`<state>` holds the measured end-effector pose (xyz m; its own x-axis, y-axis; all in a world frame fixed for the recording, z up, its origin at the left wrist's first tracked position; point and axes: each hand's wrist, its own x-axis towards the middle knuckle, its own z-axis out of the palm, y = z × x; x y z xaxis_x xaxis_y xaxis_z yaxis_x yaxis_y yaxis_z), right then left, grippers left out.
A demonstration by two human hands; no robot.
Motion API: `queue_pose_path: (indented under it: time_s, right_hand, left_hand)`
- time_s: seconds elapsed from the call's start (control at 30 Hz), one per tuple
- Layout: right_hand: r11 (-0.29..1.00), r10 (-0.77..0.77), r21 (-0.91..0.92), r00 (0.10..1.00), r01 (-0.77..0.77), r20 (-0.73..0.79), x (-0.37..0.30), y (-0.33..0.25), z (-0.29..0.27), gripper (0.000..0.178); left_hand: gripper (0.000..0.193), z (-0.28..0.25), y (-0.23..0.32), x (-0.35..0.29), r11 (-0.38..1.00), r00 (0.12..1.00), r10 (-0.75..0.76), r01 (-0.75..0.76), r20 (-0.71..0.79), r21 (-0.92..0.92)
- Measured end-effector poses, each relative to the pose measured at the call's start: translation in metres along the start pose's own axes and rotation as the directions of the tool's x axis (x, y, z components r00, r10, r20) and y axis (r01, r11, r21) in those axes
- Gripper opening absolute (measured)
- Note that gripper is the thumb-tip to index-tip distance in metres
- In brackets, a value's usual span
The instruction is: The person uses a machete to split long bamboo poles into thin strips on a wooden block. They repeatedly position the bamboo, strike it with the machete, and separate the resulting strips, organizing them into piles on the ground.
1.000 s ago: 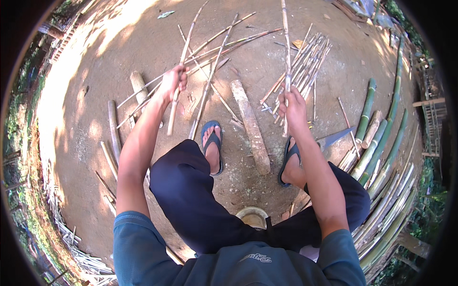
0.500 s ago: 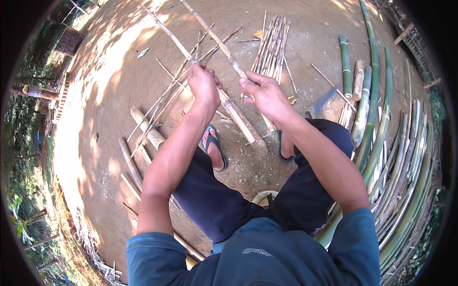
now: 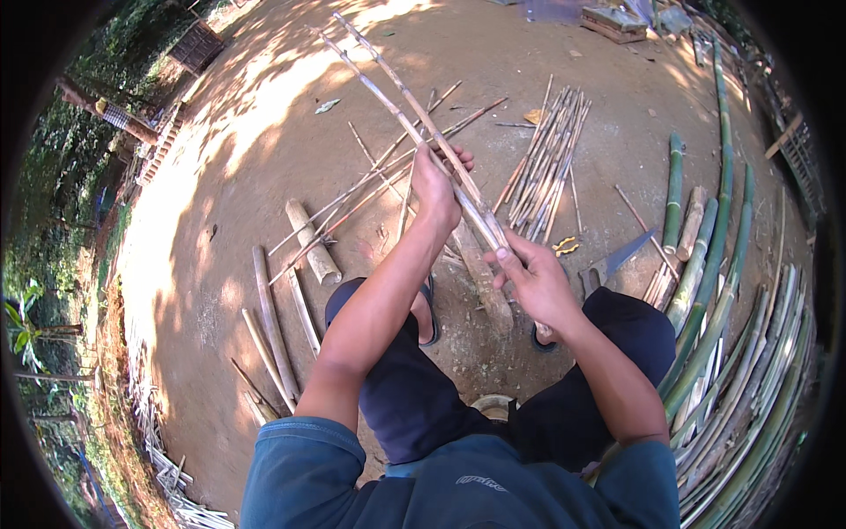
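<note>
Two slender bamboo sticks point(image 3: 379, 58) lie side by side across my hands, slanting away to the far left. My left hand point(image 3: 435, 192) is wrapped round them partway along. Near their close ends, my right hand point(image 3: 535, 280) pinches them between thumb and fingers; its fingertips are partly hidden. Below the sticks, a brown length of wood point(image 3: 486, 286) rests on the ground between my feet. Several loose thin sticks point(image 3: 374, 167) cross one another beyond my left hand. A pile of similar cut sticks point(image 3: 553, 154) lies beyond my right hand.
A handsaw point(image 3: 627, 254) lies by my right knee, near a small yellow-handled tool point(image 3: 566, 248). Green bamboo poles point(image 3: 724, 150) and split strips point(image 3: 758, 379) line the right side. A short log point(image 3: 313, 240) and cut pieces point(image 3: 275, 322) lie left. Between my legs sits a round container point(image 3: 492, 402).
The two sticks, held apart one in each hand before, are now together. My left hand has closed round both, and my right hand has moved down to their near ends. The view has shifted.
</note>
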<state>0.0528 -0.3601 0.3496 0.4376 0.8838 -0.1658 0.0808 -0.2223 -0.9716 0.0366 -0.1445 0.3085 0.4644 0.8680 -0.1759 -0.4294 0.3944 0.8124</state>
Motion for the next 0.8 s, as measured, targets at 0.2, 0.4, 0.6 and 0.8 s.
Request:
queue_pose_path:
  time_s: [0.2,0.4,0.6,0.8]
  right_hand:
    - [0.978,-0.106,-0.175,0.992,0.117,0.070,-0.044,0.044,-0.028,0.044]
    - [0.987,0.067,-0.155,0.971,-0.032,0.228,-0.079,0.081,-0.046,0.043]
    - [0.993,0.064,-0.112,0.959,-0.034,0.275,-0.076,0.106,-0.045,0.044]
    - [0.987,0.136,-0.118,0.947,-0.105,0.293,-0.067,0.116,-0.027,0.050]
  left_hand:
    - [0.053,-0.028,0.067,0.059,0.981,0.985,0.133,-0.115,0.107,-0.156]
    - [0.057,-0.100,0.128,0.103,0.913,0.948,0.301,-0.257,0.099,-0.316]
    - [0.047,-0.168,0.153,0.119,0.900,0.954,0.269,-0.200,0.134,-0.386]
    - [0.046,-0.143,0.145,0.103,0.924,0.962,0.271,-0.253,0.027,-0.286]
